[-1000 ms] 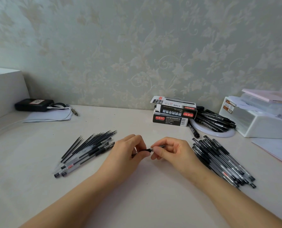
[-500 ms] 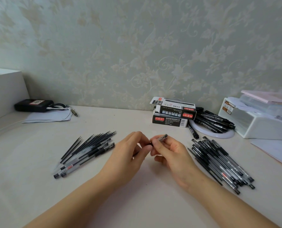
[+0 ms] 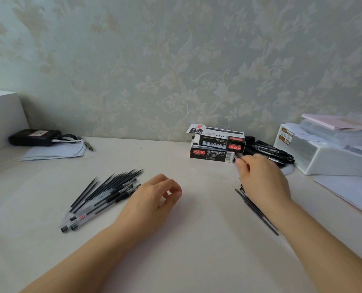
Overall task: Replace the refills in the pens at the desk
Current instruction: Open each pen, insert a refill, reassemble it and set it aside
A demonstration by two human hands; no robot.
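A broad strip of pale desk surface (image 3: pixel 199 225) is lying open through the middle of the frame, between the two forearms. At centre left, a fanned heap of black refills and clear-barrelled pens (image 3: pixel 104 195) is blocking the way. At upper right, two stacked black-and-white cardboard boxes (image 3: pixel 215 144), a pile of black pens (image 3: pixel 269 150) and a white plastic organiser (image 3: pixel 324 157) are crowding together. At upper left, a black pouch (image 3: pixel 35 137) is sitting on white paper sheets (image 3: pixel 55 152).

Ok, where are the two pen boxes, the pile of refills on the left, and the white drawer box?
Pen boxes (image 3: pixel 216 145): head view, front of upper box.
Refills (image 3: pixel 107 188): head view, middle of pile.
Drawer box (image 3: pixel 324 157): head view, its front wall.
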